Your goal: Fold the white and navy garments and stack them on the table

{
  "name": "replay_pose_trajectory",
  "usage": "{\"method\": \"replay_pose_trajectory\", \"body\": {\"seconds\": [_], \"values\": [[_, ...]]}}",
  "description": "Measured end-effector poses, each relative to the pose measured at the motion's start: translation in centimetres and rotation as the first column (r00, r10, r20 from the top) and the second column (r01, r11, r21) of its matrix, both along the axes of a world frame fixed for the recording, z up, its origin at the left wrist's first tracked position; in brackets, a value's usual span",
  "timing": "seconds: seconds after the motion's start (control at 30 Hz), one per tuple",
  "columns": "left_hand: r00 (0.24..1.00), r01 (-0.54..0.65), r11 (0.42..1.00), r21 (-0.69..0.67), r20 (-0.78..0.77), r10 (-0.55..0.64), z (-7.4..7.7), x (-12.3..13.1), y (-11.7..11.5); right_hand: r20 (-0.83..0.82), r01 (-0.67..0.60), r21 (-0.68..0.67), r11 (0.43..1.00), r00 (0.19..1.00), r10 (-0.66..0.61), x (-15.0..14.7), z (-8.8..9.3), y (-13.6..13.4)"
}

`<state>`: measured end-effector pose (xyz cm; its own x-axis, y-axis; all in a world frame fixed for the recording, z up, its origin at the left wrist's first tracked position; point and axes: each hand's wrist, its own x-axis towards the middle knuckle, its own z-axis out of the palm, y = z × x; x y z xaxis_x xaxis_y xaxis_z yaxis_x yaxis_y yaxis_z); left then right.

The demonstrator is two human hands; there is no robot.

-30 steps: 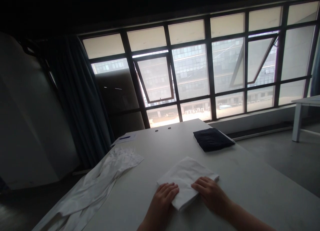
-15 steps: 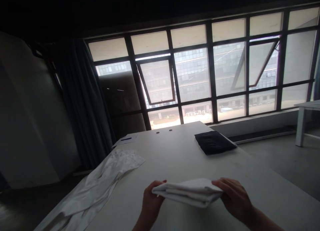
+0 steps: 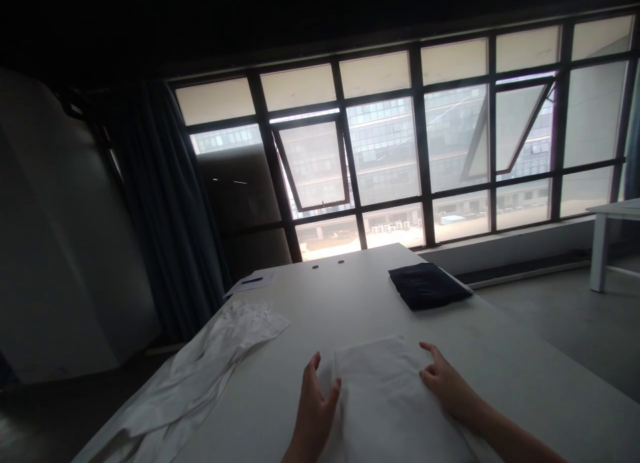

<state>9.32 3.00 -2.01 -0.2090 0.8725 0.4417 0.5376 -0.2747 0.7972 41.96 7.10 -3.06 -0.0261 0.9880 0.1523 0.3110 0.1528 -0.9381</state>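
Observation:
A folded white cloth [image 3: 387,403] lies flat on the white table [image 3: 320,303] near its front edge. Along its left side is my left hand [image 3: 317,406], thumb and fingers apart, the thumb at the cloth's edge. My right hand [image 3: 447,383] is at the right edge of the cloth with fingers parted, holding nothing. A folded dark cloth [image 3: 427,286] lies farther back on the right side of the table. Crumpled white fabric [image 3: 200,376] spreads over the table's left edge.
At the back left of the table are a sheet of paper [image 3: 243,286] and a blue pen [image 3: 252,280]. A second white table [image 3: 600,249] stands at the far right. Windows and a dark curtain [image 3: 165,209] are beyond.
The folded white cloth has gone from being held up between both hands to lying flat on the table. Both hands have let go of it and opened.

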Motion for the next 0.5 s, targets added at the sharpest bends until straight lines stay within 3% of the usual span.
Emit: {"method": "replay_pose_trajectory", "body": {"seconds": [0.07,0.17,0.23,0.3,0.33,0.4,0.5], "values": [[0.946,0.128,0.988,0.081,-0.308,-0.098,-1.0,0.6,-0.6,0.149,-0.051,0.012,0.999,0.988,0.048,0.4,-0.9,0.9],[0.691,0.428,0.896,0.116,-0.681,-0.242,-1.9,2.7,-1.9,0.215,-0.116,-0.041,0.992,0.969,0.122,0.4,-0.7,1.1],[0.489,0.565,0.814,0.132,-0.849,-0.202,-2.8,4.1,-2.4,0.154,-0.125,-0.136,0.983,0.977,0.145,0.3,-0.4,1.0],[0.358,0.615,0.776,0.139,-0.926,-0.117,-3.7,4.5,-2.5,0.040,-0.176,-0.250,0.952,0.981,0.191,0.3,-0.2,0.7],[0.322,0.617,0.777,0.126,-0.941,-0.103,-4.0,4.3,-2.3,-0.011,-0.222,-0.272,0.936,0.974,0.228,0.4,-0.2,0.6],[0.287,0.599,0.799,0.057,-0.946,-0.148,-3.9,3.1,-1.8,-0.032,-0.314,-0.189,0.931,0.949,0.314,0.5,-0.1,0.2],[0.293,0.540,0.837,-0.086,-0.913,-0.283,-2.4,0.4,-0.8,0.179,-0.347,0.062,0.936,0.926,0.331,0.4,0.1,-0.4]]}}
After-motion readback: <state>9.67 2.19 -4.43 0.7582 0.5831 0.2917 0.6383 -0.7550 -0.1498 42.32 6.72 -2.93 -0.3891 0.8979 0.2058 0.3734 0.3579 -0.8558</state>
